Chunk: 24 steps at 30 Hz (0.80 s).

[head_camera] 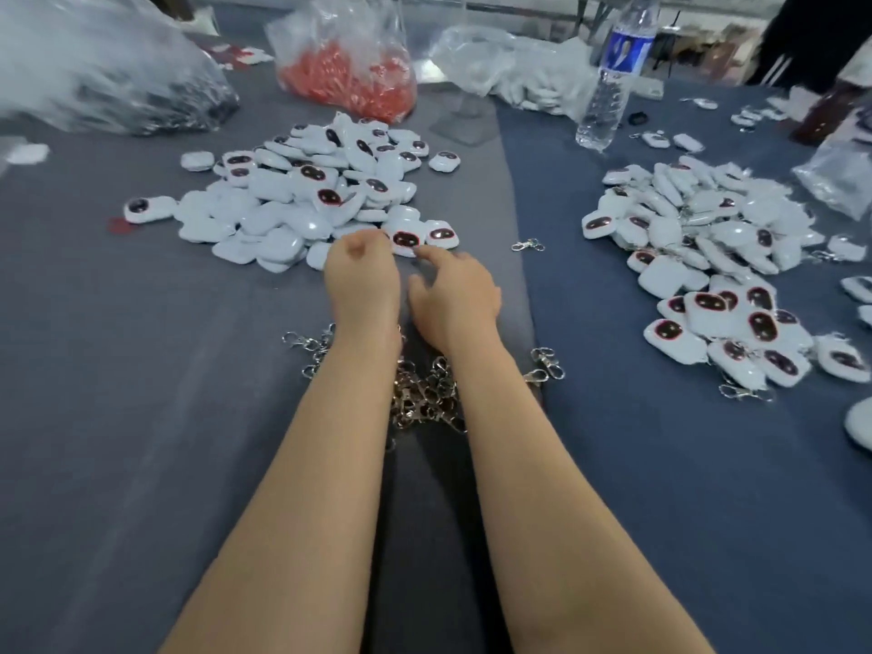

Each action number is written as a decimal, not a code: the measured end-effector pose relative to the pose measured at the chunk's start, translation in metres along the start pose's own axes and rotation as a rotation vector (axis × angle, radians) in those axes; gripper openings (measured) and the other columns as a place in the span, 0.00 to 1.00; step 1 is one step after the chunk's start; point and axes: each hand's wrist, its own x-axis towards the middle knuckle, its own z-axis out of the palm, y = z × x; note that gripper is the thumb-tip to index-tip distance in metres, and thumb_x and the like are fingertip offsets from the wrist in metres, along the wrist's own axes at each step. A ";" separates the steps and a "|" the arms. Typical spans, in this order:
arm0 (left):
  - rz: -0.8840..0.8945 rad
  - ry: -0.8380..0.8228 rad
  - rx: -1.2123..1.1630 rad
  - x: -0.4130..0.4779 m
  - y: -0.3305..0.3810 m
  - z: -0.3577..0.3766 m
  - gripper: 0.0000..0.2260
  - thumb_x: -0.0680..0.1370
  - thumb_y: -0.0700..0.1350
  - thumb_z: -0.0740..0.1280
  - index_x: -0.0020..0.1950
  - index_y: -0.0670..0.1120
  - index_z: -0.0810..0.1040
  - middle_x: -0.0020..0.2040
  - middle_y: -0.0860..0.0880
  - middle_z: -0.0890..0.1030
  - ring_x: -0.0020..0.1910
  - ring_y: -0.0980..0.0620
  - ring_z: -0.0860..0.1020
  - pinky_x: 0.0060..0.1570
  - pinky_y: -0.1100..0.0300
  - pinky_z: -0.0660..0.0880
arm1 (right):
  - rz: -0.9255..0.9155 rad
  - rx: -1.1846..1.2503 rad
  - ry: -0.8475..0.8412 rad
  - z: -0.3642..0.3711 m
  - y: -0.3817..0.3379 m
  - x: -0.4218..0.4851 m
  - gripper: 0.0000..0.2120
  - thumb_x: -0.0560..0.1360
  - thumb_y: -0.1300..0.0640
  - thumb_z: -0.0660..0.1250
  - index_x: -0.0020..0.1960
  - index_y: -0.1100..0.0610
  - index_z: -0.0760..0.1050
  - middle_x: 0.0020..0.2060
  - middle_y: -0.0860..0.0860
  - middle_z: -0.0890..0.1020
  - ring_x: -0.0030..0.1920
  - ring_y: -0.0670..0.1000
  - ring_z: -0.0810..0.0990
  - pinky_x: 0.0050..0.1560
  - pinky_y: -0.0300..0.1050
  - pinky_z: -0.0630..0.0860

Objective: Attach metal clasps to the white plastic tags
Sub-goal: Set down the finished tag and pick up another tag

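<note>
1. Stretches both forearms over the clasp heap [424, 394] and sets the left hand [363, 276] just beyond it, fingers curled under at the near edge of a tag pile. Cannot tell whether anything is pinched there, with the fingertips hidden.
2. Holds the right hand [455, 295] just beyond the heap too, beside the left. Points the index finger at a face-up tag [405, 239], with the other fingers loosely bent and nothing in the grasp.
3. Looks, on this evidence, like the choosing of the next tag, with no clasp taken up yet.
4. Leaves much undone: beyond the heap, a broad pile of bare tags [306, 195] with no metal visible among them.
5. Shows work done: right of the heap and well apart, a pile of finished tags [698, 257] with rings and clasps showing between them.
6. Has supply ready: the heap itself, a pair of clasps [545, 365] just right of it, and a stray clasp [528, 245] beyond and to the right.
7. Suggests somewhere near the middle of the job, judging by two piles of similar spread.
8. Takes in, far beyond the heap, a water bottle [608, 87] to the right and a bag of red pieces [358, 82] straight ahead, all on a grey cloth [118, 417].
</note>
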 end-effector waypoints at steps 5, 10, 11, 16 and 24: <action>-0.113 0.038 -0.119 0.023 0.008 -0.015 0.09 0.76 0.36 0.57 0.37 0.46 0.65 0.33 0.49 0.64 0.32 0.53 0.63 0.31 0.61 0.62 | -0.024 -0.053 -0.044 0.022 -0.024 0.022 0.23 0.77 0.52 0.59 0.72 0.43 0.63 0.74 0.56 0.59 0.72 0.60 0.59 0.71 0.61 0.55; -0.141 0.030 -0.102 0.027 0.011 -0.010 0.10 0.76 0.35 0.57 0.36 0.45 0.65 0.30 0.49 0.65 0.26 0.54 0.61 0.24 0.65 0.60 | -0.031 -0.128 -0.039 0.037 -0.022 0.039 0.21 0.78 0.50 0.58 0.71 0.42 0.65 0.74 0.51 0.59 0.71 0.59 0.58 0.71 0.58 0.52; -0.152 0.029 -0.096 0.027 0.011 -0.009 0.09 0.76 0.35 0.57 0.37 0.45 0.66 0.30 0.49 0.66 0.25 0.55 0.62 0.23 0.66 0.61 | -0.026 -0.136 0.012 0.040 -0.021 0.038 0.18 0.78 0.50 0.59 0.67 0.43 0.69 0.71 0.51 0.63 0.68 0.59 0.61 0.68 0.55 0.55; -0.151 0.027 -0.016 0.027 0.008 -0.010 0.03 0.77 0.40 0.59 0.49 0.44 0.72 0.35 0.50 0.70 0.31 0.54 0.67 0.25 0.66 0.64 | -0.044 0.001 0.143 0.033 -0.017 0.035 0.11 0.77 0.56 0.61 0.59 0.53 0.73 0.60 0.54 0.74 0.58 0.59 0.71 0.57 0.48 0.66; -0.115 -0.248 0.131 0.014 0.013 -0.009 0.12 0.77 0.48 0.65 0.36 0.46 0.78 0.40 0.44 0.79 0.43 0.47 0.77 0.52 0.48 0.76 | -0.201 0.327 0.012 -0.011 -0.019 0.002 0.07 0.75 0.58 0.65 0.39 0.59 0.76 0.34 0.47 0.77 0.37 0.46 0.73 0.39 0.37 0.68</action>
